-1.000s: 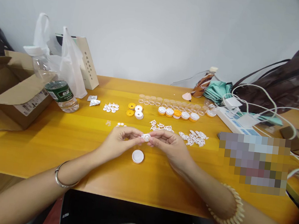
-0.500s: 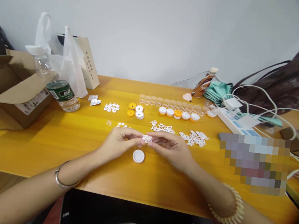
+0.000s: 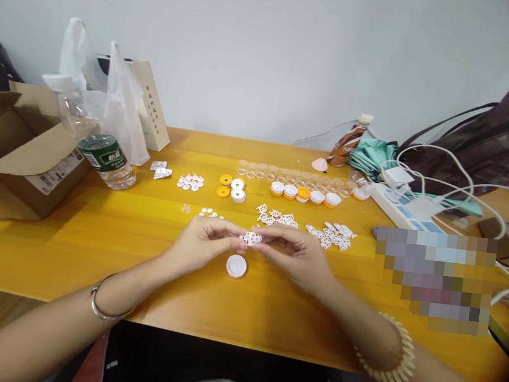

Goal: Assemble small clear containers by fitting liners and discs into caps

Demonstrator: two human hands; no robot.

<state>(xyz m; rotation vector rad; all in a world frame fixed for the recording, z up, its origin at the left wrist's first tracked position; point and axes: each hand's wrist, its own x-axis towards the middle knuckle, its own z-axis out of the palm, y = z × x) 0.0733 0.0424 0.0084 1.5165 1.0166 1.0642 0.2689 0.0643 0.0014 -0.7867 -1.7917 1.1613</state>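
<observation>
small white openwork piece [image 3: 251,239] held between left hand [image 3: 207,239] and right hand [image 3: 298,250]

the round white cap [image 3: 236,265] lies on the table [image 3: 204,308], and the openwork piece is held up just beyond it. the left hand, slightly left of the cap, has thumb and fingers brought close together on one side of the piece; the right hand, to the cap's right, pinches the other side the same way. the fingers hide part of the piece, so i cannot tell whether it is one part or several. a metal bangle [image 3: 95,306] circles the left wrist and a pale beaded bracelet [image 3: 405,355] the right.

beyond the cap and to its right lie two loose groups of white openwork parts, the nearer pile [image 3: 277,219] and the farther pile [image 3: 333,235]. beyond it to the left are small white discs [image 3: 208,211] and, farther out, white pegged discs [image 3: 190,182]. yellow and white round pieces [image 3: 235,187] sit well past the cap, a little left. right of those runs a row of white and orange lids [image 3: 303,193], with clear cups [image 3: 291,177] lined up behind. far left of the cap, a water bottle [image 3: 107,159] leans by a cardboard box [image 3: 50,183]; far right is a power strip [image 3: 399,209].
</observation>
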